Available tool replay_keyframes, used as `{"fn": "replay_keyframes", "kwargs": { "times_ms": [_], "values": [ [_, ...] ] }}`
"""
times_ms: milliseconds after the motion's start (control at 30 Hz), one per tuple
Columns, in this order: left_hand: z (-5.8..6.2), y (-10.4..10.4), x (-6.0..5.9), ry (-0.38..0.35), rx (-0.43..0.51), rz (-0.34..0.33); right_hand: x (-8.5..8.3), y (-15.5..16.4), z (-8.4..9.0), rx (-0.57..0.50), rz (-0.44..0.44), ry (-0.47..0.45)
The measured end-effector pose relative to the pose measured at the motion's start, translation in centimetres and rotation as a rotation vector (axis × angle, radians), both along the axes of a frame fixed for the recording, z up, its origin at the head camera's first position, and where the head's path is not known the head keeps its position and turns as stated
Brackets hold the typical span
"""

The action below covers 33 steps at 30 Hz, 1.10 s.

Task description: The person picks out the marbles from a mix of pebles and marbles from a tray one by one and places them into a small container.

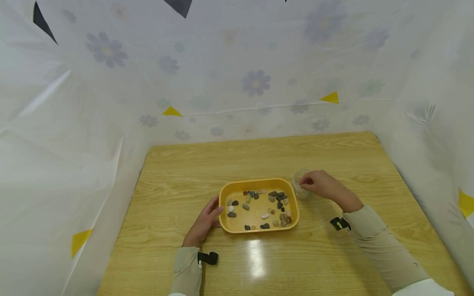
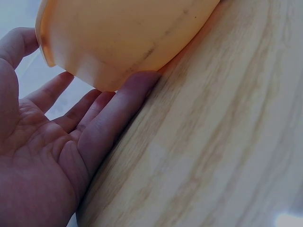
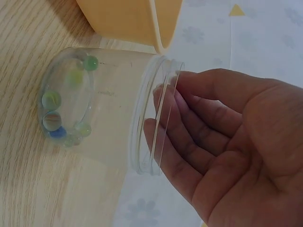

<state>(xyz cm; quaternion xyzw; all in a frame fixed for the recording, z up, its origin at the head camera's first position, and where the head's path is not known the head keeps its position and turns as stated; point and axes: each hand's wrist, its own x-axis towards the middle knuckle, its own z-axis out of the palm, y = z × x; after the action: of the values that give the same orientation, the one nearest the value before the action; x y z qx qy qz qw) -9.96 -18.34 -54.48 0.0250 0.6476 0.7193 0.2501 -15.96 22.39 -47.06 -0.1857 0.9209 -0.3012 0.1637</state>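
A yellow oblong tray holds several dark, grey, white and brown pebbles, with a few glassy pieces. My left hand holds its left end, thumb over the rim and the other fingers along the outer wall, as the left wrist view shows. Right of the tray stands a clear jar with several glass marbles at its bottom. My right hand is at the jar's mouth, curled fingertips just inside the rim and thumb close to them. I cannot tell whether something small is between those fingertips.
The wood-grain table carries the tray and jar. A flowered white sheet hangs behind it, and translucent sheeting encloses both sides. Yellow tape pieces mark the sheet. Black straps are at both wrists.
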Motion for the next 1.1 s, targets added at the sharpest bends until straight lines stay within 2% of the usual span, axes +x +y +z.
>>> {"fn": "replay_keyframes", "kwargs": {
  "times_ms": [733, 1100],
  "values": [
    [0.10, 0.07, 0.06, 0.003, -0.002, -0.004, 0.28, 0.57, 0.42, 0.007, -0.077, 0.065],
    [-0.13, 0.03, -0.07, 0.013, -0.016, -0.001, 0.47, 0.12, 0.69, 0.004, -0.109, 0.065]
  ]
}}
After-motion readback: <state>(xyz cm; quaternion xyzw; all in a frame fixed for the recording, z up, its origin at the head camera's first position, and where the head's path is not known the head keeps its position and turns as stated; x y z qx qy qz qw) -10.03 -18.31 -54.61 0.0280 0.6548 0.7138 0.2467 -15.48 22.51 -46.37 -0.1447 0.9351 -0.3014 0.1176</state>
